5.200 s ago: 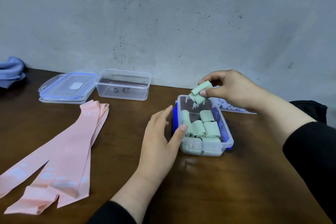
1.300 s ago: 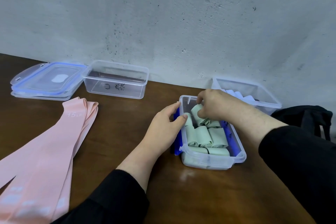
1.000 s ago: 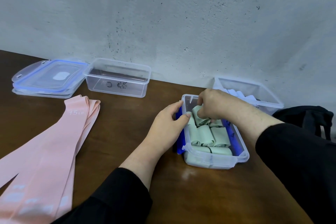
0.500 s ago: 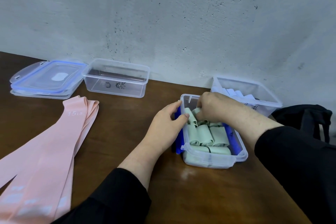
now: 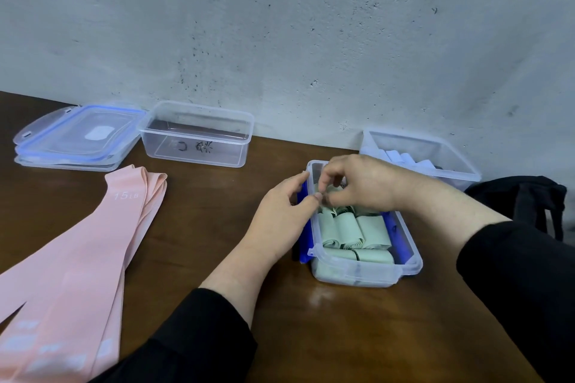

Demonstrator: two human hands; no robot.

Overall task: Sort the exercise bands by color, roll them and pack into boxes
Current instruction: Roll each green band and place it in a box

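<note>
The right hand (image 5: 364,185) pinches a green roll (image 5: 330,196) inside the box (image 5: 357,275); the left hand (image 5: 284,211), fingers relaxed, rests against its side. The pink band (image 5: 93,242) reads "15 LB".

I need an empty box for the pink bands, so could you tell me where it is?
In the head view the empty box stands at the back left of the table against the wall, just right of the stacked lids and behind the pink bands.

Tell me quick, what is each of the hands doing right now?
Left hand: open, fingers resting against the side of the box of green rolls.
Right hand: fingers curled over a green roll, apparently pinching it.
</note>
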